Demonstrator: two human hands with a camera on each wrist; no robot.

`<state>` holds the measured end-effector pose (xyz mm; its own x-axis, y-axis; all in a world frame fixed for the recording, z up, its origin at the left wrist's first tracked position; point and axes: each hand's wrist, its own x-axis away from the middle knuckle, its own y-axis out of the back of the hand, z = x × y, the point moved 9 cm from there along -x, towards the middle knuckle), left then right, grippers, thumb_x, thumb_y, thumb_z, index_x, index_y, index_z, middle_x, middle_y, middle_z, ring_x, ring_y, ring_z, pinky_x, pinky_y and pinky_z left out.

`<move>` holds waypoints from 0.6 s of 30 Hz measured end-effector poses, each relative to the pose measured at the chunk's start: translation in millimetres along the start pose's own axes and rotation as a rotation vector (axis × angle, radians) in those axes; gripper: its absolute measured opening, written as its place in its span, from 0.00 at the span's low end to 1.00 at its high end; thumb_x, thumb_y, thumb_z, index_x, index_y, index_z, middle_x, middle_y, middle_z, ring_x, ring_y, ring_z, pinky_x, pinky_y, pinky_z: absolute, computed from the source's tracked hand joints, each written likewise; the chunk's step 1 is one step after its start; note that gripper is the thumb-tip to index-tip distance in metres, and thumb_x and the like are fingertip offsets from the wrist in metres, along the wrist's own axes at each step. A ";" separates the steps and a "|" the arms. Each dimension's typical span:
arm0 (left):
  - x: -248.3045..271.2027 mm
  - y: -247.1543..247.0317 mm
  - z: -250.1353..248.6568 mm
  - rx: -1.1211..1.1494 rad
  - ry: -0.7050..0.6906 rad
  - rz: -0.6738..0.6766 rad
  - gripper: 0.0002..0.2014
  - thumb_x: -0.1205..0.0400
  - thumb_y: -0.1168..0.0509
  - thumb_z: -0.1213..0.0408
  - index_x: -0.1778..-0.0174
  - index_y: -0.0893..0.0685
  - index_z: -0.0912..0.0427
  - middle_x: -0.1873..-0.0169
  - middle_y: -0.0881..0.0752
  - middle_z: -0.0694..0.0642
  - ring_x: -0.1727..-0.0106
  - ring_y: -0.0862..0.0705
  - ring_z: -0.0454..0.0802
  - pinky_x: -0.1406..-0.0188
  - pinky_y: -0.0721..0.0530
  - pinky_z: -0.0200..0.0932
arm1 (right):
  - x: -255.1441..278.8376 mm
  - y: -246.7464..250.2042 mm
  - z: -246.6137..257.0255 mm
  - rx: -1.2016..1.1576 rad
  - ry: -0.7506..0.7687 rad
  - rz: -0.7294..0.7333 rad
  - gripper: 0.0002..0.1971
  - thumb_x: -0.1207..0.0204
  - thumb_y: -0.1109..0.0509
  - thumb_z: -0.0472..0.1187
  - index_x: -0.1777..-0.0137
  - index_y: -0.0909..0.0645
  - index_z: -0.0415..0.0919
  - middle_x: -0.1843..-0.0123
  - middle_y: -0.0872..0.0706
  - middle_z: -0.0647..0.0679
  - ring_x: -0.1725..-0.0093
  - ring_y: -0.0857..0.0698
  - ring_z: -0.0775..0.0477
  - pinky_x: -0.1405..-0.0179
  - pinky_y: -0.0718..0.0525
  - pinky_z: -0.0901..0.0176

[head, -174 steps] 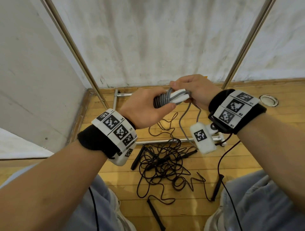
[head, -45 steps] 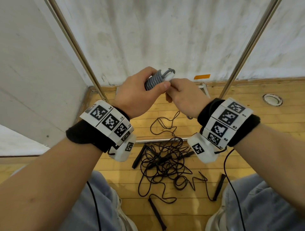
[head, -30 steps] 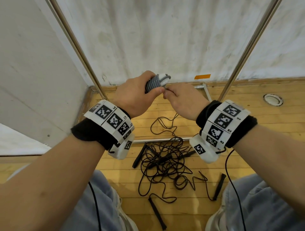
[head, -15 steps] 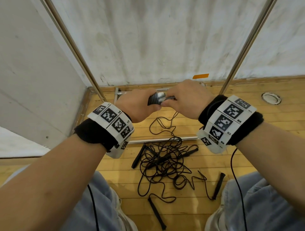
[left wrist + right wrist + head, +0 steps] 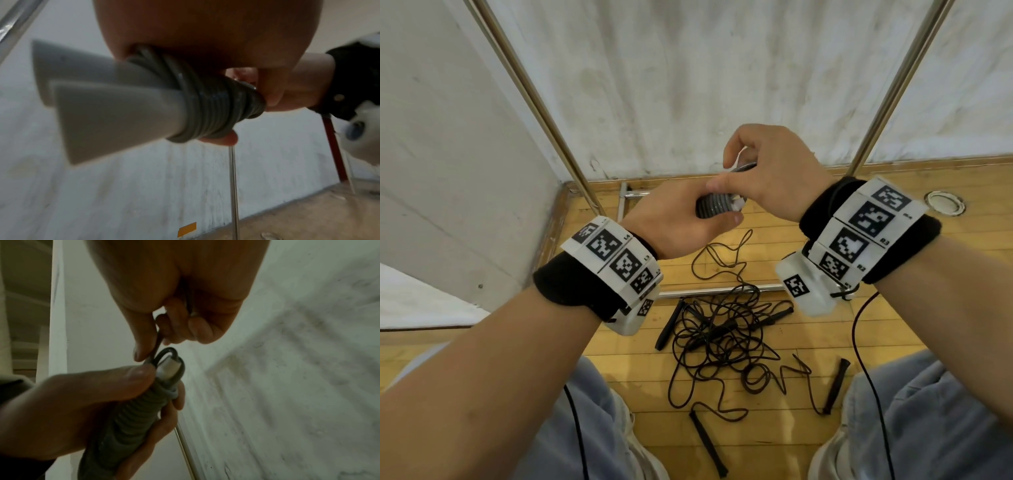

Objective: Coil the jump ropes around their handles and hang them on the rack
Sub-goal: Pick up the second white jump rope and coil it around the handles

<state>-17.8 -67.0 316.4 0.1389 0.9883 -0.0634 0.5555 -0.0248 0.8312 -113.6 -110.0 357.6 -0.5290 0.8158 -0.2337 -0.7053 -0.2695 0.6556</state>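
My left hand (image 5: 681, 222) grips a pair of white handles (image 5: 107, 104) with a grey jump rope (image 5: 714, 207) coiled tightly round them. The coil (image 5: 216, 110) shows close up in the left wrist view, the handle ends pointing left. My right hand (image 5: 770, 171) is just above the bundle's tip and pinches the last loop of grey rope (image 5: 156, 340) between thumb and fingers. A small loop (image 5: 167, 353) arches over the white handle tip (image 5: 169, 366).
A tangle of black jump ropes (image 5: 722, 342) with several black handles (image 5: 834, 385) lies on the wooden floor between my knees. Two slanted metal rack poles (image 5: 534, 102) (image 5: 893, 89) rise before the white wall, with a base bar (image 5: 705, 291) on the floor. A round floor fitting (image 5: 943, 202) sits at right.
The trailing grey rope has been wound onto the handles. Over the last second the bundle dropped lower, and my right hand has now lifted above its tip, pulling the end loop.
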 end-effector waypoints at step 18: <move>3.1 10.8 -16.9 0.823 0.038 -0.069 0.14 0.23 0.28 0.68 0.48 0.25 0.67 0.73 0.18 0.59 0.77 0.19 0.55 0.76 0.18 0.45 | -1.3 -25.6 -20.9 -1.088 -0.288 0.103 0.12 0.19 0.38 0.36 0.65 0.21 0.40 0.65 0.29 0.43 0.77 0.29 0.52 0.76 0.25 0.64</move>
<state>-25.2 -61.7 334.5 0.0628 0.9957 -0.0682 0.9867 -0.0517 0.1543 -104.7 -114.8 326.2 -0.5793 0.8134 0.0522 -0.7751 -0.5300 -0.3440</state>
